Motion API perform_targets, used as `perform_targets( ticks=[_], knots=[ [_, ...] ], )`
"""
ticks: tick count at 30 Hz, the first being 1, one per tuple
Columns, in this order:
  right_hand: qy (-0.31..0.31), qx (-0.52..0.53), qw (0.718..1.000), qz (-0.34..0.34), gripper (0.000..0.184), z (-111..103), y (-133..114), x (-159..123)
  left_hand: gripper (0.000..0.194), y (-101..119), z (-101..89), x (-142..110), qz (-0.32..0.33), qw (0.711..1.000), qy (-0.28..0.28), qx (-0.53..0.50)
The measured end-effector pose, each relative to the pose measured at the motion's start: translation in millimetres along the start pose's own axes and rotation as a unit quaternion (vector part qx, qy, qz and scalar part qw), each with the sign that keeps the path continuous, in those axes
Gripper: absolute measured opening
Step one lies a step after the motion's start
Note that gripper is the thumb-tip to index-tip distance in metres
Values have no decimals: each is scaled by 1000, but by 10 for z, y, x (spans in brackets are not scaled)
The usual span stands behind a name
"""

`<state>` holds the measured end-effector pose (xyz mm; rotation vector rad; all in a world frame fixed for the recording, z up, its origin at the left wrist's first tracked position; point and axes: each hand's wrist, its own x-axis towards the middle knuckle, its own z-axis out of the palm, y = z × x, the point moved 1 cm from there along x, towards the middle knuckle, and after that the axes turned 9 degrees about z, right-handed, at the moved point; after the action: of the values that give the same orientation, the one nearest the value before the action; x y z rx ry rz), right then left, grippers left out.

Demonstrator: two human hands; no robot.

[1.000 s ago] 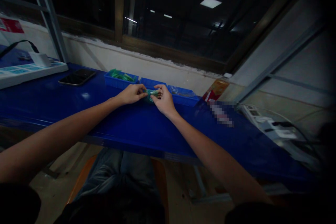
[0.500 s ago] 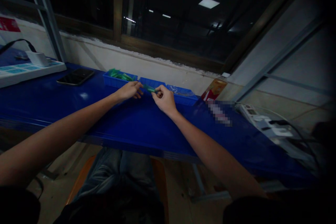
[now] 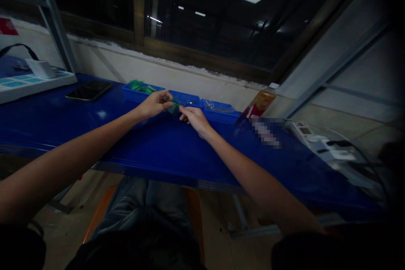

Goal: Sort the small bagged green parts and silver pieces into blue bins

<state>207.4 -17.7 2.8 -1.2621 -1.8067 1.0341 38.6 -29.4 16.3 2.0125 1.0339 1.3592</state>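
Observation:
My left hand (image 3: 155, 103) and my right hand (image 3: 193, 117) meet over the blue table (image 3: 133, 143), just in front of a row of blue trays. Both pinch a small green piece (image 3: 174, 106) held between them, fingers curled round it. The left tray (image 3: 134, 95) holds several more green pieces (image 3: 141, 87). The middle tray (image 3: 187, 99) lies right behind my hands. The right tray (image 3: 221, 114) holds clear plastic bags.
A dark phone (image 3: 87, 90) lies on the table to the left, with a white board (image 3: 28, 86) beyond it. An orange-red packet (image 3: 261, 103) leans on the wall at the right. A white power strip with cables (image 3: 319, 141) sits at the far right. My knees show below the table edge.
The green piece was held stretched between my hands half a second ago; now both hands are closer together with it bunched between the fingertips. The view has tilted slightly.

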Motion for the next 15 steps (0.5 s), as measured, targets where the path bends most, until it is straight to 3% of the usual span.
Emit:
perform_targets(
  ticks=[3, 7, 11, 13, 15],
  knots=[
    [-51, 121, 983, 128, 44, -25, -24, 11, 7, 50, 15, -5, 120, 986, -61, 94],
    [-19, 197, 959, 204, 21, -57, -44, -11, 9, 125, 43, -41, 203, 950, -123, 202],
    [37, 163, 975, 145, 7, -24, 1, -1, 14, 114, 39, -46, 204, 935, -129, 262],
    [63, 115, 988, 85, 4, -2, 22, 13, 18, 66, 18, -25, 147, 944, -113, 272],
    [84, 56, 995, 10, 1, 10, 22, 15, 24, 9, -10, -1, 46, 966, -89, 236]
  ],
)
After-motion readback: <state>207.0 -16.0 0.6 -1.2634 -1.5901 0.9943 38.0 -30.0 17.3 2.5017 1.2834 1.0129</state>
